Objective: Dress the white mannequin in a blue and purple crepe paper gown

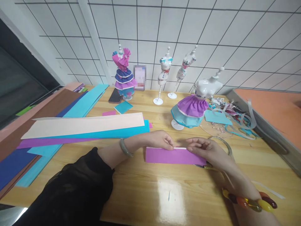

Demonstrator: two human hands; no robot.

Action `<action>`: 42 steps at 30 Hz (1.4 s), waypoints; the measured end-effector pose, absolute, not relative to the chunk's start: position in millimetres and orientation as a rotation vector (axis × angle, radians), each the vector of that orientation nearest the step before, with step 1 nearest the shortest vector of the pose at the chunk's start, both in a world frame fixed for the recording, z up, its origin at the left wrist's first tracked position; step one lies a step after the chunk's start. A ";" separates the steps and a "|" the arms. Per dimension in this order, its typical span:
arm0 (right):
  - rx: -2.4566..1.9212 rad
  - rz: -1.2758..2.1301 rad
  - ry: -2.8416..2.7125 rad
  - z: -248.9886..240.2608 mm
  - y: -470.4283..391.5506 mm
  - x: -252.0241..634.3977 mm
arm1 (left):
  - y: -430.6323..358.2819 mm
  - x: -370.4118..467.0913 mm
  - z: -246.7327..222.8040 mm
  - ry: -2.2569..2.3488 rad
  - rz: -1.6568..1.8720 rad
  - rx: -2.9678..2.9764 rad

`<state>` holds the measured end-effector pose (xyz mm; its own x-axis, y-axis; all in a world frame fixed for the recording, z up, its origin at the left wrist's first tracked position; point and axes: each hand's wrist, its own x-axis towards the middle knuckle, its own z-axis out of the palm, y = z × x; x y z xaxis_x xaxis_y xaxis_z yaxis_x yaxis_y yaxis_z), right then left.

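Note:
A purple crepe-paper strip (171, 157) lies lengthwise on the table before me, with a narrow white strip (180, 148) along its far edge. My left hand (161, 139) is closed, thumb and fingertips pinching at that edge near the middle. Over the strip's right end is my right hand (203, 147), its thumb on the paper and its fingers curled above the far edge. A partly hidden ring-shaped roll (227, 145) lies beside my right wrist. Under the strip's right end, a dark and gold object (210, 168) pokes out, too covered to name.
Folded paper sheets, the top one cream (94, 124), cover the left side. Behind stand a small mannequin in a tiered paper dress (124, 78), two bare mannequins (164, 72) and one in a purple-and-blue skirt (191, 108). Ribbon scraps (244, 122) lie at right; a phone (115, 96) lies behind.

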<state>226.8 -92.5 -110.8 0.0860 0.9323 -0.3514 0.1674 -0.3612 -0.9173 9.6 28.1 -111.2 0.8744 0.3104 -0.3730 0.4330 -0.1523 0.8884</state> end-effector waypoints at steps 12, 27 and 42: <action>-1.730 1.128 -1.024 -110.2 -90.7 253.5 | 44.8 -0.9 -118.6 0.504 -0.191 1.634; -1.674 0.997 -0.926 -111.3 -92.8 277.3 | 42.8 -1.7 -116.2 0.492 -0.238 1.520; -1.636 0.875 -0.899 -109.2 -91.0 270.2 | 38.8 -1.2 -121.0 0.359 -0.446 1.487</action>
<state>270.2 -91.0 -109.2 0.4552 0.8834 -0.1111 0.1351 -0.1918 -0.9721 -1.2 38.8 -121.0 0.8682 -0.0647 -0.4919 0.4944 0.0291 0.8688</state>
